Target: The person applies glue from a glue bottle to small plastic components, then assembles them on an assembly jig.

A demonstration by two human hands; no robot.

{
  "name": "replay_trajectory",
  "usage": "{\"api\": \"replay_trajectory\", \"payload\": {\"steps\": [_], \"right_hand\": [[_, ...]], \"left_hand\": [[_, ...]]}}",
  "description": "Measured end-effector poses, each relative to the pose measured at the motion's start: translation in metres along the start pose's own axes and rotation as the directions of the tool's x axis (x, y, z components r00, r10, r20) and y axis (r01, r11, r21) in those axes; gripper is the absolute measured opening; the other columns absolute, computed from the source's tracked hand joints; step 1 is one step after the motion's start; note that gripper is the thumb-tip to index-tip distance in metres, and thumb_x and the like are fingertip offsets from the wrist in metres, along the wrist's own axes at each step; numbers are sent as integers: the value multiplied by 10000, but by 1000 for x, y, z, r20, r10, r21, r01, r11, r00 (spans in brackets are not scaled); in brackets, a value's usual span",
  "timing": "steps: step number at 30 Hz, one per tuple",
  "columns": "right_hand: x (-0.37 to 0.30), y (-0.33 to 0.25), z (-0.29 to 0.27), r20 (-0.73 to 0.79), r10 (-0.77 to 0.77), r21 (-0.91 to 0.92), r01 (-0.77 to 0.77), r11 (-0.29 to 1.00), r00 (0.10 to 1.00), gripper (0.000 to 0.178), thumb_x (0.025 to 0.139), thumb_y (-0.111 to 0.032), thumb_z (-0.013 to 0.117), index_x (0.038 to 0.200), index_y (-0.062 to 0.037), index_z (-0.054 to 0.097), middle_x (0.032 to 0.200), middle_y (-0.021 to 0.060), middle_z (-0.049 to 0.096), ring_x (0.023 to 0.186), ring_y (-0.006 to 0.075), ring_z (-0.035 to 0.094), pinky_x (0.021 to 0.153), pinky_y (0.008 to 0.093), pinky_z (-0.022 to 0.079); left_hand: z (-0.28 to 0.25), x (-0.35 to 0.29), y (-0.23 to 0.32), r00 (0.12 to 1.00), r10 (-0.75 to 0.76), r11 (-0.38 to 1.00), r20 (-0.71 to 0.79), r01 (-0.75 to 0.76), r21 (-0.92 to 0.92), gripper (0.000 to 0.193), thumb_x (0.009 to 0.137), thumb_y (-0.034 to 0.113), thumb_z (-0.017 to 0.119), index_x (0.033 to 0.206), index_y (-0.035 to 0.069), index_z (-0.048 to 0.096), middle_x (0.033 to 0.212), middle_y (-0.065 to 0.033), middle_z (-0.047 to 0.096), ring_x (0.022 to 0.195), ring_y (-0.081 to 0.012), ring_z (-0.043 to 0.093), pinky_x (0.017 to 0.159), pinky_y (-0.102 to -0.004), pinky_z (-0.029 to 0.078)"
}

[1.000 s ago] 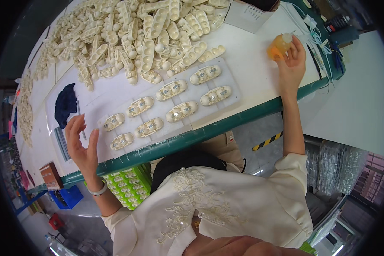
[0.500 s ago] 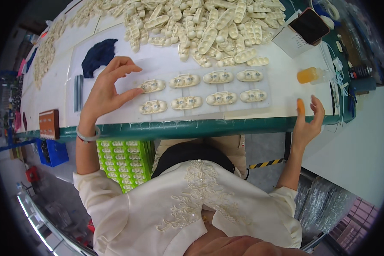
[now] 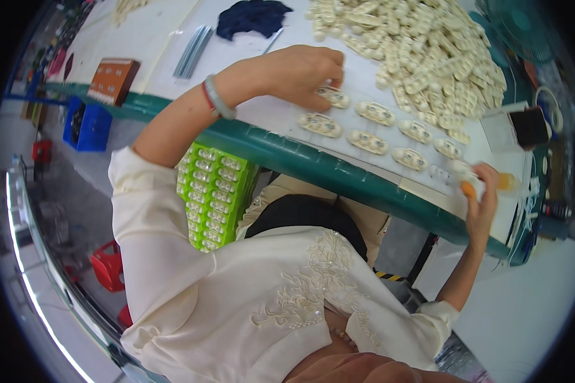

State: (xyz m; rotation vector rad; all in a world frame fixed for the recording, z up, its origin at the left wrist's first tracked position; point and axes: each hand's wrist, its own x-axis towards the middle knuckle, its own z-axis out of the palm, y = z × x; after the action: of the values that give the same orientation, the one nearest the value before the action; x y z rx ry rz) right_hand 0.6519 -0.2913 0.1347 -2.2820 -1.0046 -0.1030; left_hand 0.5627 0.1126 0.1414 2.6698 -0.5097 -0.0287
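Observation:
Two rows of cream oval moulded parts with small dark markings lie on a pale sheet near the table's edge, among them one front-row part. My left hand is curled over the back row's leftmost part, thumb and fingers closed about its ends; its far side is hidden. At the right end of the front row, my right hand grips another cream part, tilted up off the sheet. An orange finger cot covers its thumb.
A big heap of cream parts fills the table's back right. Beside my right hand stand a yellow-liquid bottle and a white box with a phone. Dark blue cloth, grey strips and a brown block lie left.
The view has turned, shifting the table. My left hand has closed over the back row's leftmost part. My right hand, earlier apart from the rows, now holds the front row's rightmost part.

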Motion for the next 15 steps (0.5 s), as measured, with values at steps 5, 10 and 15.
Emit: {"api": "replay_trajectory", "payload": {"steps": [5, 10, 15], "right_hand": [[-32, -43, 13, -200, 46, 332, 24, 943, 979, 289, 843, -66, 601, 1099, 42, 520, 1025, 120, 546, 809, 164, 554, 687, 254, 464], [-23, -152, 87, 12, -110, 575, 83, 814, 994, 296, 740, -55, 727, 978, 58, 592, 939, 156, 581, 851, 226, 576, 735, 291, 488], [10, -227, 199, 258, -275, 699, 18, 715, 926, 333, 714, 80, 692, 1034, 2, 640, 974, 104, 611, 794, 120, 604, 653, 216, 502]], "left_hand": [[1, -5, -6, 989, 129, 986, -77, -119, 113, 273, 649, 222, 678, 837, 40, 598, 860, -101, 603, 746, -305, 602, 659, -401, 477], [-63, -85, 12, 809, -16, 998, -588, -27, -64, 254, 741, 166, 696, 933, 14, 630, 790, -71, 658, 663, -141, 618, 606, -248, 494], [-27, -276, 42, 501, -647, 755, -575, 319, -572, 304, 778, 138, 698, 1033, 3, 602, 837, -47, 658, 742, -120, 643, 643, -238, 502]]}}
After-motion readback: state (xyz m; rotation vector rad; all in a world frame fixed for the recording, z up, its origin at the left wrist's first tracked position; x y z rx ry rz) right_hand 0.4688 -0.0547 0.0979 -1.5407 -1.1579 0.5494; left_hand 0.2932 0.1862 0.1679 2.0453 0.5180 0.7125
